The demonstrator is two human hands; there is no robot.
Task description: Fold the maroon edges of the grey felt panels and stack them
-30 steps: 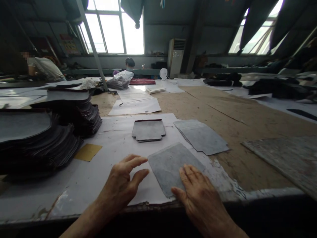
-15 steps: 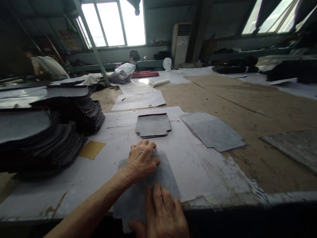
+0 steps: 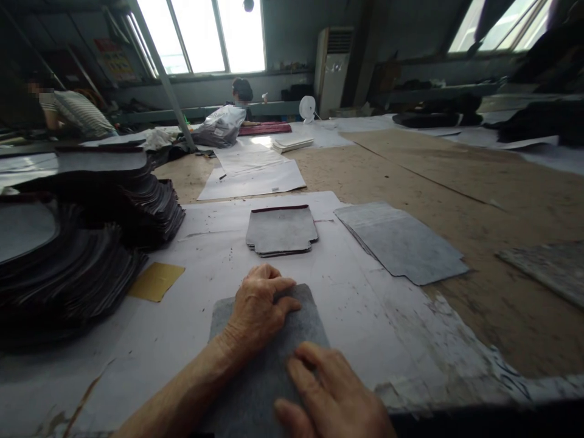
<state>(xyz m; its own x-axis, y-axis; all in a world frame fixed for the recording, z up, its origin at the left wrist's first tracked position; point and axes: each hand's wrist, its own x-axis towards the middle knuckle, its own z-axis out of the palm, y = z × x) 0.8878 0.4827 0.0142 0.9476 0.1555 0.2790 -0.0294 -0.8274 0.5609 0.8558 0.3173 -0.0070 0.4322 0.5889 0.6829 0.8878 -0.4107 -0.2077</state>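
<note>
A grey cut panel (image 3: 260,380), with rounded far corners, lies in front of me at the table's near edge. My left hand (image 3: 262,304) rests on its far part, thumb and forefinger apart and the other fingers bent. On the near right part of the panel is my right hand (image 3: 331,389), fingers loosely bent and thumb apart from them. Just beyond the left hand lies a small pile of grey panels (image 3: 281,230) with a dark red far edge and notched near corners. To the right, more grey panels (image 3: 404,243) lie fanned in a low stack.
Tall stacks of dark-edged panels (image 3: 91,267) stand at the left, beside a yellow card (image 3: 157,281). White paper (image 3: 196,243) covers part of the brown table (image 3: 365,176). A grey felt-like slab (image 3: 547,267) lies at the right. Two people sit or bend farther back.
The right hand has moved slightly right and its fingers are more bent. The left hand stays on the panel, its thumb and forefinger reaching a little farther right. The view has shifted slightly.
</note>
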